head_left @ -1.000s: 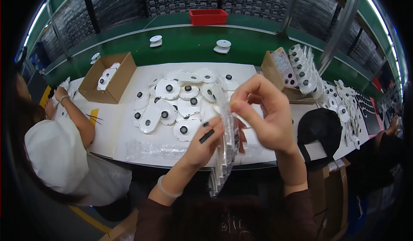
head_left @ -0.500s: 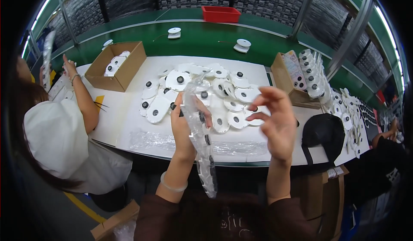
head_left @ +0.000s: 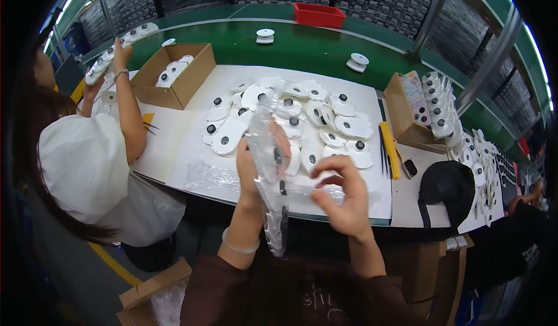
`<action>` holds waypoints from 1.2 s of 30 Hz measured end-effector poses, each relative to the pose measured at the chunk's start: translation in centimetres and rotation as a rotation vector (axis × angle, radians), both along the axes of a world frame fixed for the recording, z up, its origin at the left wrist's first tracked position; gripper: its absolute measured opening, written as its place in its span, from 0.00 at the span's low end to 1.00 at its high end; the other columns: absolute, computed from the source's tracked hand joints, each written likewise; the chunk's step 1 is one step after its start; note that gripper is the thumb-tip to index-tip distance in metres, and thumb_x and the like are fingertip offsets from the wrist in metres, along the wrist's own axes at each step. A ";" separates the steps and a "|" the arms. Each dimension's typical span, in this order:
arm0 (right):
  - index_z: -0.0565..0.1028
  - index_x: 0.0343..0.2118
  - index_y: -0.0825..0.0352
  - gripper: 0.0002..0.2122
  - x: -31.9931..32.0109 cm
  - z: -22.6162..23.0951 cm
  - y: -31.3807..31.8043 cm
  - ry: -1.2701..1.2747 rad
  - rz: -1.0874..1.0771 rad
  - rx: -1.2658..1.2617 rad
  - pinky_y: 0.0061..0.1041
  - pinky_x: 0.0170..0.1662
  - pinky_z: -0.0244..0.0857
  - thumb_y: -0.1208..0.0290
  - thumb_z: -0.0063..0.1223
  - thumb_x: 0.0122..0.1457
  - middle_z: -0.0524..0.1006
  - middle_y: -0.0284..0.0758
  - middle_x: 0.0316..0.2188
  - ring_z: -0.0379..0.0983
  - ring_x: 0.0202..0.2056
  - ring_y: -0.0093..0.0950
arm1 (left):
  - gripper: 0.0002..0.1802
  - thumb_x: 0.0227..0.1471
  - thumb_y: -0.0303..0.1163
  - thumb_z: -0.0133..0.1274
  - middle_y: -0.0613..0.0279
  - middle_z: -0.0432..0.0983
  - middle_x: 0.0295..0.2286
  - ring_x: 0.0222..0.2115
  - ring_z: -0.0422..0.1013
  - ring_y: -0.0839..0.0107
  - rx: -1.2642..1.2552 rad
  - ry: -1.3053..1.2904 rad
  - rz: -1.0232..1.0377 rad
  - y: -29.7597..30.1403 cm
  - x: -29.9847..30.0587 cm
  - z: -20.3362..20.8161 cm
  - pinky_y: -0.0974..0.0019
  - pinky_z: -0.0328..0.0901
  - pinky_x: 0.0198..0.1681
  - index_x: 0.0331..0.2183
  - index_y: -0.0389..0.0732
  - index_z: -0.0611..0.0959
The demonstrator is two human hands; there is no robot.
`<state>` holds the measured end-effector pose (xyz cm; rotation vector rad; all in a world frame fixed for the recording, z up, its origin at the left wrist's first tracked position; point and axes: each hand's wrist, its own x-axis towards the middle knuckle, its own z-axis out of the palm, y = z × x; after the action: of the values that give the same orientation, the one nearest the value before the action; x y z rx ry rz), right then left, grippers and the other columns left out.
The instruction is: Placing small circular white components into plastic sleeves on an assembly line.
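Clear plastic sleeve [head_left: 272,175] of small black parts hangs upright above the near edge of the white surface [head_left: 192,151], the left hand [head_left: 253,169] closing its grip on it so it dangles free; the right hand [head_left: 343,195], fingers loosely curled and holding nothing, hovers just beside it.

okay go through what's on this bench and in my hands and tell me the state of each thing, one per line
Left hand: raised, closed on the clear plastic strip.
Clear plastic strip: held upright, lower end hanging below the table edge.
Right hand: fingers curled, beside the strip; contact unclear.
White discs: loose heap on the white table.
Cardboard box: open, discs inside.
Red bin: open.
Black cap: lying on the table.
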<state>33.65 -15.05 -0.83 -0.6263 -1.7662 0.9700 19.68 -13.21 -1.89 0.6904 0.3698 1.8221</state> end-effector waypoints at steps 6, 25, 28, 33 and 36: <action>0.63 0.31 0.72 0.09 -1.6 -1.2 0.2 -0.005 -0.100 0.390 0.18 0.30 0.61 0.84 0.43 0.43 0.68 0.35 0.22 0.65 0.27 0.23 | 0.08 0.48 0.30 0.35 0.65 0.63 0.13 0.12 0.56 0.83 -0.061 0.283 0.098 -0.7 0.3 0.5 0.82 0.51 0.12 0.24 0.37 0.66; 0.62 0.26 0.72 0.06 -1.5 -1.3 0.3 0.073 -0.554 0.438 0.16 0.16 0.57 0.85 0.43 0.43 0.67 0.35 0.17 0.64 0.13 0.23 | 0.19 0.49 0.40 0.29 0.55 0.63 0.30 0.28 0.60 0.72 0.099 0.044 -0.079 0.5 1.1 2.6 0.73 0.55 0.31 0.37 0.34 0.60; 0.61 0.27 0.73 0.05 -1.4 1.2 1.6 -0.072 -0.724 0.671 0.11 0.17 0.57 0.84 0.42 0.46 0.66 0.35 0.19 0.64 0.15 0.18 | 0.29 0.50 0.46 0.33 0.56 0.61 0.39 0.40 0.59 0.70 0.328 0.233 -0.211 -0.7 3.2 1.5 0.69 0.54 0.43 0.45 0.32 0.56; 0.65 0.24 0.71 0.04 -0.1 3.4 3.3 -0.070 -0.590 0.531 0.10 0.17 0.56 0.83 0.45 0.45 0.68 0.31 0.15 0.64 0.15 0.14 | 0.19 0.47 0.37 0.43 0.63 0.65 0.29 0.29 0.62 0.81 -0.161 0.270 -0.169 0.9 3.6 4.2 0.76 0.58 0.30 0.39 0.35 0.64; 0.64 0.26 0.71 0.04 -0.3 4.6 1.8 -0.010 -0.418 0.429 0.09 0.16 0.55 0.83 0.45 0.45 0.67 0.29 0.15 0.62 0.14 0.12 | 0.18 0.47 0.40 0.43 0.67 0.65 0.24 0.24 0.60 0.82 0.145 0.750 0.542 3.0 2.9 3.9 0.77 0.58 0.27 0.36 0.36 0.67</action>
<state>33.31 -13.27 3.73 -0.6813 -1.6880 0.2899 22.60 -10.19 1.96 1.4878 0.9996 2.0416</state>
